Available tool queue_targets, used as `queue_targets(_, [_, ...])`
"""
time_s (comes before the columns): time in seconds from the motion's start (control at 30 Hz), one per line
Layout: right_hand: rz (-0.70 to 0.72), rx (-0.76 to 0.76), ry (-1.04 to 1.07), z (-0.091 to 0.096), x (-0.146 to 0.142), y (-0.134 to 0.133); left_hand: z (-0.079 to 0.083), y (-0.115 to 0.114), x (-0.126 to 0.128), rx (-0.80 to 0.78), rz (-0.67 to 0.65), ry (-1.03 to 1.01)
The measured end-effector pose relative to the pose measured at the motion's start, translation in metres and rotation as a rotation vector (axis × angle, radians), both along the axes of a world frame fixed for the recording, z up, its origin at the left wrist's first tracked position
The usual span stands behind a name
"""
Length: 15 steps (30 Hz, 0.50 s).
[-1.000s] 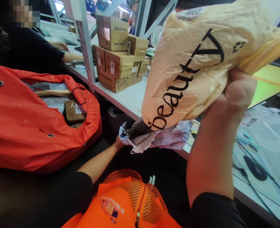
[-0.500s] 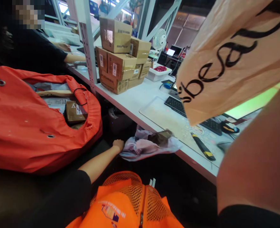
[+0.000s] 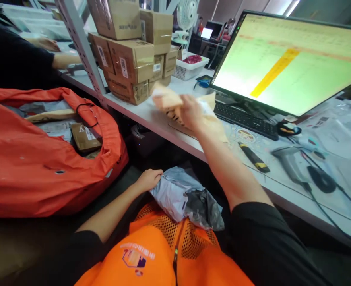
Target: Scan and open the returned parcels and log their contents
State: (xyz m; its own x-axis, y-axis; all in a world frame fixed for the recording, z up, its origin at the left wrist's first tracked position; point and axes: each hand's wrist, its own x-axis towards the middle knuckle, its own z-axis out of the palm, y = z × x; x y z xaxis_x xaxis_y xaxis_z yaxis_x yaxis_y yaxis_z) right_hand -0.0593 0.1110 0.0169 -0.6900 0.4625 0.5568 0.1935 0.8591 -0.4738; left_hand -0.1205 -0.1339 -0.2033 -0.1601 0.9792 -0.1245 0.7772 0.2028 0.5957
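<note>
Over the desk (image 3: pixel 159 129) edge, right hand (image 3: pixel 190 113) fingers clasp a peach mailer (image 3: pixel 167 101); left hand (image 3: pixel 148 179) fingers grip a grey parcel (image 3: pixel 175 194).

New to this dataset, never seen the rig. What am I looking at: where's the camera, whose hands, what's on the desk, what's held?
No machine: one camera on a person's head looks down at their own bare hands. The right hand holds a peach mailer bag, blurred, over the white desk. The left hand grips a grey parcel in the lap. On the desk: cardboard boxes, monitor, keyboard, box cutter, scanner. At left an orange sack holds parcels; the arm behind it is another person's.
</note>
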Motion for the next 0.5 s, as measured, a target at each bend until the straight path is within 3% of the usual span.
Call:
queue_targets(0.07, [-0.007, -0.011, -0.209, -0.027, -0.007, -0.014, 0.004, -0.009, -0.008, 0.085, 0.014, -0.052])
queue_targets(0.13, [0.018, 0.004, -0.284, -0.041, 0.005, -0.033, 0.007, -0.017, -0.019, 0.145, 0.065, -0.098])
queue_targets(0.23, [0.134, -0.048, -0.119, -0.058, 0.054, -0.063, 0.007, -0.028, -0.038, 0.164, 0.163, -0.142])
queue_targets(0.33, [0.236, -0.348, -0.244, -0.102, 0.12, -0.085, 0.005, -0.033, -0.054, 0.161, 0.218, -0.153])
queue_targets(0.37, [0.189, -0.453, -0.365, -0.123, 0.141, -0.088, 0.005, -0.034, -0.058, 0.164, 0.225, -0.149])
queue_targets(0.43, [-0.116, -0.653, -0.524, -0.171, 0.176, -0.089, 0.006, -0.034, -0.065, 0.177, 0.228, -0.135])
queue_targets(0.5, [-0.287, -0.767, -0.586, -0.213, 0.2, -0.086, 0.01, -0.034, -0.07, 0.198, 0.225, -0.128])
